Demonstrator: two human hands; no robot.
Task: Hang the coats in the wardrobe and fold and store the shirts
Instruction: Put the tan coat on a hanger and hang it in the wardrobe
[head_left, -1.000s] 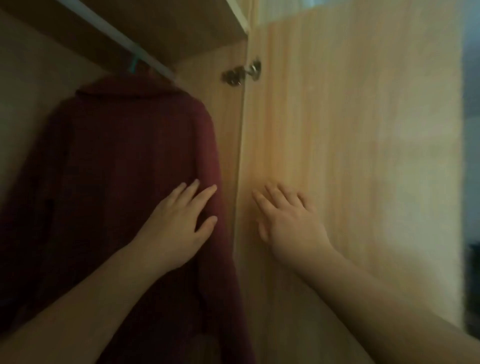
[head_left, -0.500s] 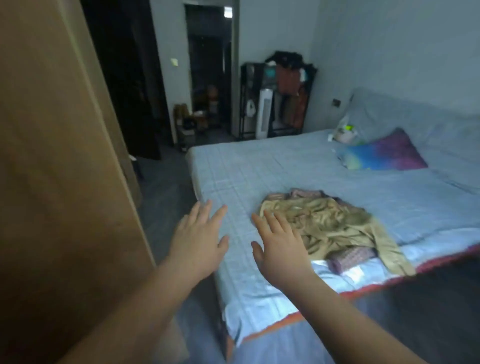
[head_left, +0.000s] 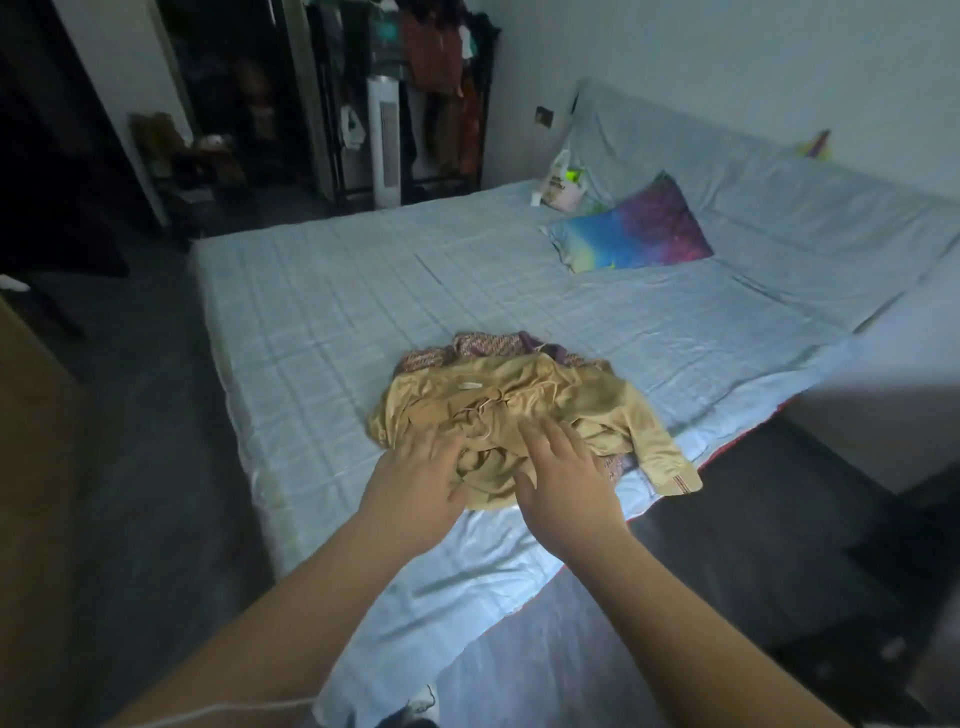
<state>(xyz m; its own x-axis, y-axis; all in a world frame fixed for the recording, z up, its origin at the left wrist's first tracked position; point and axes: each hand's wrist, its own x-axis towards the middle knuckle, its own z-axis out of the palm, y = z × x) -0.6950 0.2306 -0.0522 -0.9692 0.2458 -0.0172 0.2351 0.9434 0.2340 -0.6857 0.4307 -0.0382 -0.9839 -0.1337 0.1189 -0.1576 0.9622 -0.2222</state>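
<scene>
Blue bed (head_left: 322, 312), near edge: tan shirt (head_left: 519, 400) is dumped crumpled over a patterned shirt (head_left: 467, 351) — nothing folded or stored yet. Left hand (head_left: 415, 483) and right hand (head_left: 563, 478) are held spread over it, nothing gripped.

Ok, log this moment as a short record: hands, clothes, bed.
left hand: open, fingers straight, at the near left edge of the tan garment
right hand: open, fingers straight, over the tan garment's near part
tan garment: crumpled heap on the bed, near its front edge
patterned garment: under the tan one, showing at its far side
pillow: colourful, far right of the bed
</scene>
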